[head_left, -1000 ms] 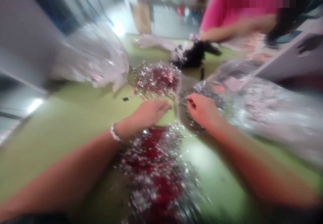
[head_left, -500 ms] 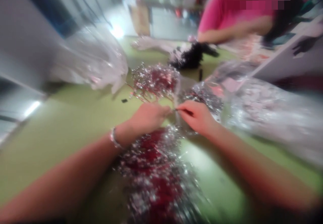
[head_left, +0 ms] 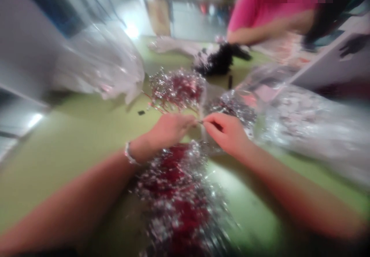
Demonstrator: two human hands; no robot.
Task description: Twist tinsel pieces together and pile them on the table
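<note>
My left hand [head_left: 173,127] and my right hand [head_left: 227,131] meet fingertip to fingertip above the table, both closed in a pinch. Between the fingertips shows a tiny dark bit, too small and blurred to name. Just under my left wrist begins a red and silver tinsel garland [head_left: 176,187], which runs toward me down the table. Beyond my hands lies a bunch of red and silver tinsel [head_left: 180,85] with thin reddish strands at its near side. A clear plastic bag [head_left: 204,95] stands behind my fingertips, with more silver tinsel [head_left: 231,108] beside my right hand.
The green table [head_left: 83,133] carries a small black piece [head_left: 141,112] at left. Large clear plastic bags [head_left: 106,68] lie at back left and right [head_left: 312,122]. Black tinsel [head_left: 218,60] sits farther back. A person in a pink shirt [head_left: 248,10] is across the table.
My hands stay pinched together at nearly the same spot, with my left fingers slightly straighter. The whole view has shifted a little; nothing else has visibly moved.
</note>
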